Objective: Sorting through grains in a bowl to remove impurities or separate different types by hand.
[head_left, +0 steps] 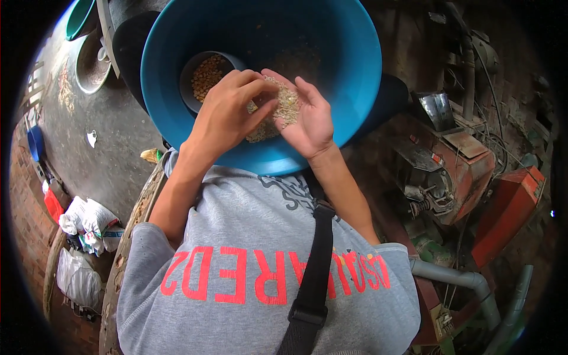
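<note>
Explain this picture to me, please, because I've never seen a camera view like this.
No robot here: these are a person's bare hands, seen from a wide fisheye camera worn on the head and looking down, so straight edges bend near the rim. The right hand, palm up, holds pale grain; the fingers of the left hand are at that grain, though whether they pinch any is hard to tell. Below is a blue basin holding more pale grain and a bowl of brown kernels.

We count two bare hands (234, 100), one blue basin (358, 83), one bowl (187, 92), one palmful of pale grains (288, 107), one black shoulder strap (316, 260), one grey T-shirt (248, 325).
</note>
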Demonstrator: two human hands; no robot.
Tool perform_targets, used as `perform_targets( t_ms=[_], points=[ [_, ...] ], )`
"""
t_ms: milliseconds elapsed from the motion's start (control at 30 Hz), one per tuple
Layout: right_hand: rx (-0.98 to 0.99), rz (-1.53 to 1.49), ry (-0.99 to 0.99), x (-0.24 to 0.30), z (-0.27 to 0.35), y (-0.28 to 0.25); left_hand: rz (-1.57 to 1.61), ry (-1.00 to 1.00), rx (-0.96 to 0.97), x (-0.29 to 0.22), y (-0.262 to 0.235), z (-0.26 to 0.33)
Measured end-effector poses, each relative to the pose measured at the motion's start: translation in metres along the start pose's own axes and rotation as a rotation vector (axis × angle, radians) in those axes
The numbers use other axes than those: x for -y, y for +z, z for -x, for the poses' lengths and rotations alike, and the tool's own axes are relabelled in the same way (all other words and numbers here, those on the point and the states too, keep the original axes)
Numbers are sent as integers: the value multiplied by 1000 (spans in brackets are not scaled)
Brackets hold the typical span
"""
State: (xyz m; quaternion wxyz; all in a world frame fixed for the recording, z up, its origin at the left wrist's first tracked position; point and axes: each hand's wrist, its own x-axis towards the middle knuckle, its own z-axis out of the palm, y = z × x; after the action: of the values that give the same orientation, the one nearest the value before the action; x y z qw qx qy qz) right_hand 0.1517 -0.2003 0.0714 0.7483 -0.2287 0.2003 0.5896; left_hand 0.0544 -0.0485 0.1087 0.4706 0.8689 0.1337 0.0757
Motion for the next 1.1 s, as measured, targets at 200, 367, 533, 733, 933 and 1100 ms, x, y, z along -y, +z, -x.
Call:
perform_targets(
  t_ms=[200,367,533,733,933,1100],
  points=[
    [4,-27,4,-1,-3,-2,-54,40,11,2,-4,-1],
    [21,-34,-2,-1,-3,-4,27,-2,24,1,-8,-1],
    [0,-2,2,0,-3,1,114,-96,16,3,-4,1],
    [-16,2,-9,-1,-4,1,15,44,0,7,-7,0],
    [-3,-33,-1,0,-3,0,178,6,-35,1,-12,0],
    [-18,-23,-7,-2,-5,-8,309,-24,-38,2,-7,-2]
  ],
)
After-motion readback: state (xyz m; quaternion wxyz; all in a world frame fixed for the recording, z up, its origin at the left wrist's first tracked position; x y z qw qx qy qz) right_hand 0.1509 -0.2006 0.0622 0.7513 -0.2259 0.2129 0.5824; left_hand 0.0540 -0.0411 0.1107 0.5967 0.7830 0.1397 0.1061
